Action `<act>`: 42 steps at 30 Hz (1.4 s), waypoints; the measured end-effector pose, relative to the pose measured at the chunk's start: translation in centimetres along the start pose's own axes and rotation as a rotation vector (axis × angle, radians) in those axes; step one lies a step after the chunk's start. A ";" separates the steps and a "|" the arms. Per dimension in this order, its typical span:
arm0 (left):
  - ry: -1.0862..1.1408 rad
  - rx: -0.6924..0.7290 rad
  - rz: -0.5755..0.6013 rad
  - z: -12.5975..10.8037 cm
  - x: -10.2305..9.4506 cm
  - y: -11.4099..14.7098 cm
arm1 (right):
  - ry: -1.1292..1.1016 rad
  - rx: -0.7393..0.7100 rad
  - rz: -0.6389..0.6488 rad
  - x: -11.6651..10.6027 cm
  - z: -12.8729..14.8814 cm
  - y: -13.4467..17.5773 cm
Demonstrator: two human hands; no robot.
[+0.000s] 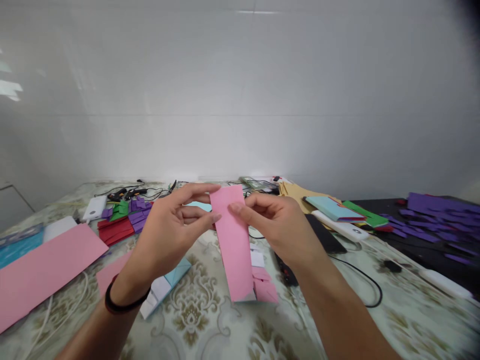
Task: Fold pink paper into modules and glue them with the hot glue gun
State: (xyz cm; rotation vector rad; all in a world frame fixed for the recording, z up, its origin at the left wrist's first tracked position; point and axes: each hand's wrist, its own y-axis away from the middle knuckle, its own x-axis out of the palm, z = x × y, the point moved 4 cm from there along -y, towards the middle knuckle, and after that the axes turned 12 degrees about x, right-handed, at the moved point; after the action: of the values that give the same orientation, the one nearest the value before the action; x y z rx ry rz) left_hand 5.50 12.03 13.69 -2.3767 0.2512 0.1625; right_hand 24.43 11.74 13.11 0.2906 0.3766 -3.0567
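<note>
Bare forearms (337, 305) slant inward from lower edge, wrists (134, 275) bent; left hand (176, 227): index finger and thumb stretched inward, spread apart; right hand (276, 222): thumb extended leftward, index finger bent above it

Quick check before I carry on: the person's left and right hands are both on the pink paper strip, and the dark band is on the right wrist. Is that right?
Not quite: the head view shows the dark band on the left wrist, not the right. Both hands are indeed on the pink paper strip.
</note>
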 end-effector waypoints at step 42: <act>0.122 -0.086 -0.002 1.0 0.0 -0.5 | 0.008 0.044 0.005 -0.2 -0.4 -0.1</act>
State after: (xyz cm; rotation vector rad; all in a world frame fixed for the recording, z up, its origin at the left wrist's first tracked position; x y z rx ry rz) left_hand 5.57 13.07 13.31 -2.4760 0.3044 0.0278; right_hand 24.70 11.96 12.81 0.3050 0.3087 -3.0629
